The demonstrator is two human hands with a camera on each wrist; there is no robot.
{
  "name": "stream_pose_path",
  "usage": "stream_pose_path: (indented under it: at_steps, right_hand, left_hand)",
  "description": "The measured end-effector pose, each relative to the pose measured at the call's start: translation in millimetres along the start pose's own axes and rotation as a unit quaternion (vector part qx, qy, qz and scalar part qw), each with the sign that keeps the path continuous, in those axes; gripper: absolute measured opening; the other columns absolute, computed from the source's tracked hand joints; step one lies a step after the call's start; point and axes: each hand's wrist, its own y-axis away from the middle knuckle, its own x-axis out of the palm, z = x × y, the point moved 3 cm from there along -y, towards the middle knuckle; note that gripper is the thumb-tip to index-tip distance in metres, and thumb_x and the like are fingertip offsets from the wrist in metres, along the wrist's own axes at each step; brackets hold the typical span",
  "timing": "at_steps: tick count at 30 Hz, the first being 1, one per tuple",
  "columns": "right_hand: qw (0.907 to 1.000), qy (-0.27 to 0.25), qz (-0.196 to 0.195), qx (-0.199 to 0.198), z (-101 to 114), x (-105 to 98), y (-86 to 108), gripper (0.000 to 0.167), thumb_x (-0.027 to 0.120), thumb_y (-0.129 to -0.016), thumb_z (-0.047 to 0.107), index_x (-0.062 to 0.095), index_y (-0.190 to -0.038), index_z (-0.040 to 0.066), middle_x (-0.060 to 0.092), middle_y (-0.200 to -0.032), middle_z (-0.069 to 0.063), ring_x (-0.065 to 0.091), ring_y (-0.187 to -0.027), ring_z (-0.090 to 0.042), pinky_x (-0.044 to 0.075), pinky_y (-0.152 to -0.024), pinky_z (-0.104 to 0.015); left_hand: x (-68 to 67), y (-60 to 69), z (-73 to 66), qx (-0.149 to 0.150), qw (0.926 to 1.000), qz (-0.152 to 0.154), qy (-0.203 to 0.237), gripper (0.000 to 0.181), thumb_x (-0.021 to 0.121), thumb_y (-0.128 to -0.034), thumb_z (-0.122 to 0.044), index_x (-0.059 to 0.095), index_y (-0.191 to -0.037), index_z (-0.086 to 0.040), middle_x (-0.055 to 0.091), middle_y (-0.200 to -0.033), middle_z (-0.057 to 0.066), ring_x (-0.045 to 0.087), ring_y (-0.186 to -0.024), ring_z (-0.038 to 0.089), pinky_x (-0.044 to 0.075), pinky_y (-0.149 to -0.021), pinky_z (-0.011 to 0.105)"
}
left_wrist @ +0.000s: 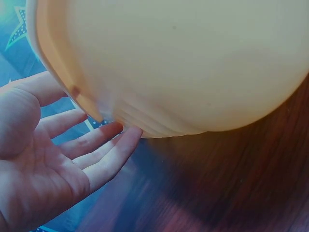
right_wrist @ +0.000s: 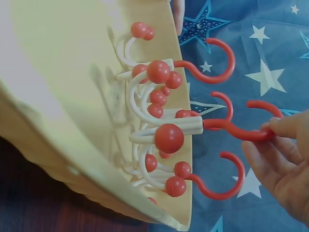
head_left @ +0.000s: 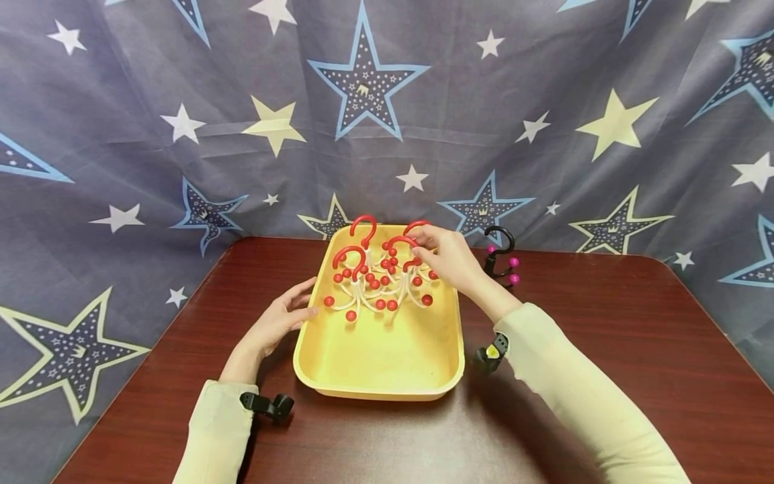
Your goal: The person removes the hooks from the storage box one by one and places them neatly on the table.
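Hangers (head_left: 355,288) of smooth, plastic-looking make crowd the far half of a yellow tray (head_left: 375,359). Each has a glossy red hook, bent like a question mark, set into a pale, tube-like stem; from the stem slim white arms curve outward and up, tipped with round, shiny red balls (right_wrist: 169,138). They overlap so closely that some arms cannot be told apart.

The right hand (head_left: 447,259) reaches over the tray's far right part, its grip narrow, thumb and fingertips pinching the curved hook of one held hanger (right_wrist: 193,125). That hanger is among the others, its ribbed-looking white stem nearest the wrist camera; whether its arms touch the tray floor cannot be told.

The left hand (head_left: 281,319) is at the tray's left side, its grip wide and loose, fingers spread and lightly bent against the wall, thumb by the rim. The tray is an oblong with rounded corners, sloping walls and a smooth, faintly shiny floor, bare in its near half.

Beyond the right forearm, a black hanger (head_left: 491,263) with pink balls stands on the reddish-brown, wood-grained desk (head_left: 611,349). Pale, soft-looking sleeves (head_left: 580,386) cover both forearms. Behind hangs creased grey-blue cloth (head_left: 453,144) printed with pointed stars, some plain, some outlined.
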Motion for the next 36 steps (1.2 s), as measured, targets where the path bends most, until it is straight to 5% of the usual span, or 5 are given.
stream_pose_path:
  at_steps: [11,18,36]
  right_hand:
    - [0.9994,0.014,-0.026,-0.020,5,-26,6.3,0.025,0.063,-0.089,0.013,0.065,-0.114,0.011,0.071,-0.102,-0.008,0.068,-0.090,-0.022,0.054,-0.071,-0.036]
    - [0.9983,0.027,-0.050,-0.014,-2,-47,14.6,0.025,0.062,-0.089,0.015,0.066,-0.114,0.013,0.071,-0.102,-0.005,0.067,-0.088,-0.019,0.050,-0.071,-0.034]
    - [0.9922,0.059,-0.109,-0.007,-31,-98,41.6,0.021,0.061,-0.090,0.013,0.068,-0.110,0.011,0.072,-0.095,-0.008,0.067,-0.076,-0.017,0.042,-0.060,-0.011]
  left_hand:
    - [-0.3,-1.7,1.4,0.003,1.0000,0.002,0.004,0.068,0.059,-0.0900,-0.012,0.024,-0.149,-0.015,0.040,-0.140,0.026,0.062,-0.099,0.015,0.055,-0.080,0.030]
    - [-0.4,-1.2,1.1,0.008,0.9999,0.005,0.004,0.068,0.058,-0.0902,-0.011,0.024,-0.149,-0.014,0.040,-0.140,0.026,0.061,-0.105,0.024,0.055,-0.081,0.032]
    - [-0.9,-1.7,2.2,0.002,1.0000,0.003,0.003,0.067,0.057,-0.0906,-0.010,0.024,-0.149,-0.014,0.040,-0.141,0.026,0.061,-0.105,0.021,0.054,-0.081,0.030]
